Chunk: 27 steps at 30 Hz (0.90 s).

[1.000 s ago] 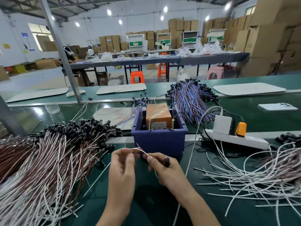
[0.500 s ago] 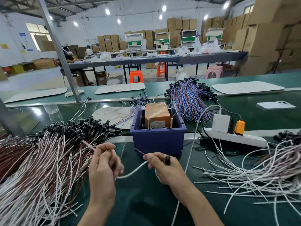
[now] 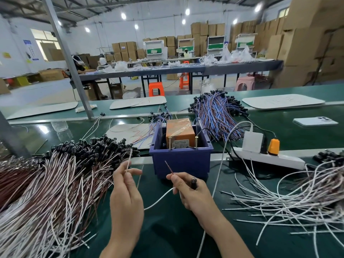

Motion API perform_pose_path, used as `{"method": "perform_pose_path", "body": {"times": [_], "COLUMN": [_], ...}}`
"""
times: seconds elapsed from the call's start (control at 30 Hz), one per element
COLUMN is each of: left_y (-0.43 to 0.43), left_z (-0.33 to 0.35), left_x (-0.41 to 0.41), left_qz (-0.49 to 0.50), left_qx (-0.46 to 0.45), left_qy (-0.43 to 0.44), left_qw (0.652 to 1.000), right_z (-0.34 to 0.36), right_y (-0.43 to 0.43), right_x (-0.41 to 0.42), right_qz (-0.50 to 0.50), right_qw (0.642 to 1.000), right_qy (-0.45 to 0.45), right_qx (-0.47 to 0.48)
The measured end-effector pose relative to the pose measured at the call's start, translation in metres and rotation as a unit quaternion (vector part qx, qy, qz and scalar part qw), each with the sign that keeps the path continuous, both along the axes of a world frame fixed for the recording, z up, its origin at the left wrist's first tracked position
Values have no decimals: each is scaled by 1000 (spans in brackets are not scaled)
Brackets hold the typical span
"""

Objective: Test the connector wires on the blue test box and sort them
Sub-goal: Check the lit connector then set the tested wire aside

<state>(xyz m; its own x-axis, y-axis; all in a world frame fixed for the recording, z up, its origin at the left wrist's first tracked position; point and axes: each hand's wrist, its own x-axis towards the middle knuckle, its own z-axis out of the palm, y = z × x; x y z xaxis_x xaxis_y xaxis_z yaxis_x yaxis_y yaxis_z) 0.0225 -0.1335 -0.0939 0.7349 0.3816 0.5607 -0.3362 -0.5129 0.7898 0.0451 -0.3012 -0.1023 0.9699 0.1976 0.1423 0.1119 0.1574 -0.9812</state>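
- Low in the frame's centre, left hand (image 3: 126,190) pinches a white wire end (image 3: 128,161) upright.
- Right hand (image 3: 193,196) pinches the brown end (image 3: 169,167) (black connector (image 3: 193,183) held between its fingers).
- Blue test box (image 3: 181,164) stands just behind both.

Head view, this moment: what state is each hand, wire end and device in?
Left hand: pinches white wire end, raised.
Right hand: pinches brown wire end, holds black connector.
Blue test box: open-topped, orange unit inside.
Brass pins: upright, no wire touching.
Power strip: white adapter and orange plug inserted.
Phone: face down.
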Motion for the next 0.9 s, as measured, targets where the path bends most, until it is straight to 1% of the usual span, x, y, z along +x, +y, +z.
{"method": "perform_pose_path", "body": {"times": [0.07, 0.13, 0.3, 0.4, 0.53, 0.67, 0.9], "left_y": [-1, -1, -8, -14, -19, -26, -38], "left_z": [-1, -3, -8, -11, -13, -14, -10], "left_x": [3, 3, 0, -2, 4, 17, 39], "left_qz": [-8, -17, -32, -27, -18, -10, 1], "left_qx": [-50, -69, -30, -15, -4, 10, 23], "left_qy": [27, 49, 45, 32, 3, -6, -27], "left_qw": [998, 996, 998, 999, 1000, 1000, 999], "right_z": [1, 1, -3, -3, -4, -4, -6], "right_y": [0, 1, 2, -2, -4, -3, -3], "right_x": [-1, -2, 0, 3, 6, 8, 17], "right_qz": [-33, -84, -246, -308, -324, -349, -372], "right_qw": [999, 996, 966, 946, 940, 927, 914], "right_qy": [-16, -40, -72, -99, -108, -136, -150], "right_qx": [7, 2, -7, 1, 7, -12, -54]}}
